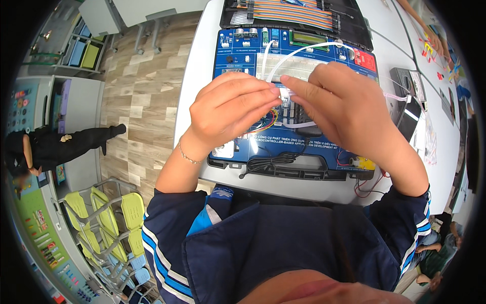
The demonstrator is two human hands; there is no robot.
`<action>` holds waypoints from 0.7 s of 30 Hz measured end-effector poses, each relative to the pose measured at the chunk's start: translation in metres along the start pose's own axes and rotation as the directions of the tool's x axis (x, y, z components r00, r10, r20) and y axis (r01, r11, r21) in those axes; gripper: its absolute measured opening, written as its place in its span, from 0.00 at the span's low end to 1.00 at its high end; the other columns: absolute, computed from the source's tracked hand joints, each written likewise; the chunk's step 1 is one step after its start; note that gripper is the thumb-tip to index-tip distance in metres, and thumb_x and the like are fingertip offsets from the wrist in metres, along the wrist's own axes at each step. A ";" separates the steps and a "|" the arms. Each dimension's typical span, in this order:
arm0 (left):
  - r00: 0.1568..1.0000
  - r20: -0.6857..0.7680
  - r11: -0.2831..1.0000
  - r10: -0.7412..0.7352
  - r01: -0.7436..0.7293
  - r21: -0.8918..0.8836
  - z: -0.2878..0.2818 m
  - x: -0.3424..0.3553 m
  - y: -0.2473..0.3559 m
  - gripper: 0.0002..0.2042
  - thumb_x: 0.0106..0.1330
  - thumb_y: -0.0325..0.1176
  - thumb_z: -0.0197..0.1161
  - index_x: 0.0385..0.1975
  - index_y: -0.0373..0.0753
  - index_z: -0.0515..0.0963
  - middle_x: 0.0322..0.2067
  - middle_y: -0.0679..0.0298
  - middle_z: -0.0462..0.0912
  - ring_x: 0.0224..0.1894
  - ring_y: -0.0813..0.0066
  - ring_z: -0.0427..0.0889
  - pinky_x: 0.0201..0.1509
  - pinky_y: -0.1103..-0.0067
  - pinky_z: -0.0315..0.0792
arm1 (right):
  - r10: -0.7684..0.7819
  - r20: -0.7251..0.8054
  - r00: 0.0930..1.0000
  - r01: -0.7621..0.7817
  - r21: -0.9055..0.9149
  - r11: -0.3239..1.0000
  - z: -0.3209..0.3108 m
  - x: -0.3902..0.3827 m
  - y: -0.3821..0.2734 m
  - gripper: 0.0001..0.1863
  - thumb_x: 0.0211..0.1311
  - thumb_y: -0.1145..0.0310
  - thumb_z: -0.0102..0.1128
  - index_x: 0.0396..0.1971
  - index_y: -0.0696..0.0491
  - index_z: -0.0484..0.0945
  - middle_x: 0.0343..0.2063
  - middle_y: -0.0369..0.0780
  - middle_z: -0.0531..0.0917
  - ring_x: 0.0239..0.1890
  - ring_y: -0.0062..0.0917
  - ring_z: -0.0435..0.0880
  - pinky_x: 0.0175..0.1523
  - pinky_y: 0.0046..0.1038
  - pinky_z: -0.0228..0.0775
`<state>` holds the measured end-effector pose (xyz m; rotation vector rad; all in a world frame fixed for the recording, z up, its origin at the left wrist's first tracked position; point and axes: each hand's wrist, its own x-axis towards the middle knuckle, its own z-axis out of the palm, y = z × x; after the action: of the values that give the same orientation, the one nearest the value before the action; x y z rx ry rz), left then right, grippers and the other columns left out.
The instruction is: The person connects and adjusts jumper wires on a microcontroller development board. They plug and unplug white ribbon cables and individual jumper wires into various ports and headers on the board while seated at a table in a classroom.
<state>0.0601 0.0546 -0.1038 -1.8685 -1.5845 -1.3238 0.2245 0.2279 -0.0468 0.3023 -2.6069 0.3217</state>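
My left hand (pixel 230 104) and my right hand (pixel 347 104) meet fingertip to fingertip over the middle of a blue microcontroller kit board (pixel 283 147). A white cable (pixel 304 48) arcs from the board's upper right down to my fingertips, and both hands pinch around its end. The tip itself is hidden between the fingers. Another white strip stands upright just left of the arc. Beneath my hands lie a white breadboard (pixel 298 66) and coloured jumper wires (pixel 273 117), partly covered.
The kit sits in a black case whose lid holds rainbow ribbon wires (pixel 288 15). A coiled black cord (pixel 273 161) lies along its front, near a yellow motor (pixel 362 162). To the right are a dark device (pixel 405 83) and another person's hand (pixel 434 43). Green chairs (pixel 109 218) stand left.
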 end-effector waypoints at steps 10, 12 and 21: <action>0.976 -0.070 0.974 -0.205 0.197 -0.110 0.000 -0.002 -0.004 0.10 0.50 0.25 0.80 0.30 0.37 0.86 0.31 0.62 0.90 0.35 0.69 0.89 0.39 0.77 0.81 | 0.091 -0.061 0.994 -0.063 0.359 0.931 0.011 0.002 0.017 0.14 0.57 0.73 0.73 0.44 0.54 0.88 0.28 0.36 0.80 0.30 0.26 0.76 0.34 0.25 0.67; 0.976 -0.082 0.975 -0.203 0.194 -0.104 -0.002 -0.002 -0.008 0.09 0.49 0.24 0.79 0.29 0.37 0.86 0.31 0.62 0.90 0.34 0.69 0.89 0.38 0.78 0.80 | 0.158 -0.008 0.987 -0.137 0.451 0.882 0.009 0.001 0.018 0.12 0.59 0.73 0.72 0.43 0.54 0.88 0.29 0.35 0.81 0.31 0.23 0.77 0.34 0.24 0.66; 0.976 -0.122 0.982 -0.181 0.174 -0.068 -0.005 -0.001 -0.020 0.08 0.50 0.23 0.78 0.28 0.36 0.85 0.29 0.62 0.89 0.32 0.69 0.88 0.38 0.78 0.78 | 0.338 0.194 0.921 -0.372 0.691 0.619 0.000 -0.002 0.018 0.12 0.64 0.72 0.70 0.47 0.55 0.87 0.32 0.34 0.82 0.35 0.18 0.77 0.38 0.21 0.66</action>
<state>0.0401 0.0564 -0.1078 -1.6673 -1.6958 -1.5466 0.2218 0.2453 -0.0506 0.0277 -2.4387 1.5192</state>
